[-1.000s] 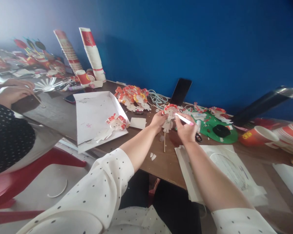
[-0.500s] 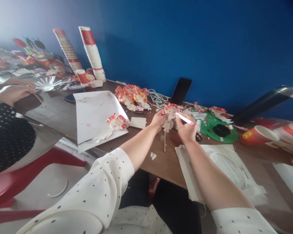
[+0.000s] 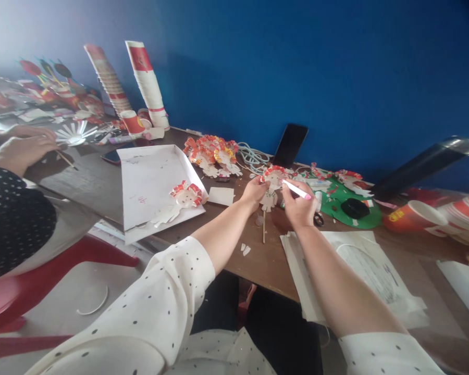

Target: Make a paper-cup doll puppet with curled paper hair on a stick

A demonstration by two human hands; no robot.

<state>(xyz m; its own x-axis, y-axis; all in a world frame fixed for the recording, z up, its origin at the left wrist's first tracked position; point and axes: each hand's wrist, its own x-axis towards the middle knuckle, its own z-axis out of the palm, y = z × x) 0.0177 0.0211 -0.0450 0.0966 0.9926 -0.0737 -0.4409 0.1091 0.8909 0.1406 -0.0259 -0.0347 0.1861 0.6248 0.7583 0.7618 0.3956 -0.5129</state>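
Between my hands is a paper-cup lion figure [image 3: 274, 178] with a red fringed mane and a white body, on a thin wooden stick [image 3: 263, 226]. My left hand [image 3: 254, 192] is closed on the figure's left edge. In my right hand [image 3: 300, 208] is a white marker [image 3: 297, 189] with a pink end, its tip at the figure's face. A similar red-fringed lion piece [image 3: 186, 196] lies in the white paper tray [image 3: 148, 172] to the left. Behind it sits a pile of more such lion figures [image 3: 211, 154].
A black phone [image 3: 291, 146] leans on the blue wall. To the right are a green disc [image 3: 336, 205], papers [image 3: 359, 260] and red cups [image 3: 414, 216]. Cup stacks [image 3: 148, 86] rise at the back left. A co-worker's hands [image 3: 27, 146] hold a stick at far left.
My hands and the lion figure stay almost in place; the marker has shifted very slightly. The co-worker's hands at far left have moved a little.
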